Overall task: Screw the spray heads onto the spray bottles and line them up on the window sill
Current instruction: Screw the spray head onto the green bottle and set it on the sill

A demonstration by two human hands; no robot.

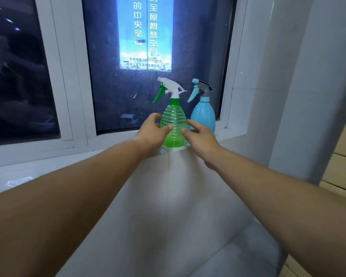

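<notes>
Fingers [164, 127] of the left hand [151, 132] curl round the left side of the ribbed, translucent green plastic spray bottle [173, 124], thumb laid across its front, gripping it. On the other side the right hand [200, 139] has its fingers spread, the tips touching the bottle's right flank; whether they press or only rest there is hard to tell. The bottle stands upright at the front edge of the white window sill [48, 162], toward the sill's right end, its base partly hidden by both hands. A white spray head with green trigger [169, 88] sits on its neck. Just beside it, nearer the right corner and closer to the glass, stands an opaque light-blue plastic spray bottle [204, 114] with a grey and blue head; its lower left is covered by the green bottle and the right fingers. Both forearms are cut off by the bottom edge.
</notes>
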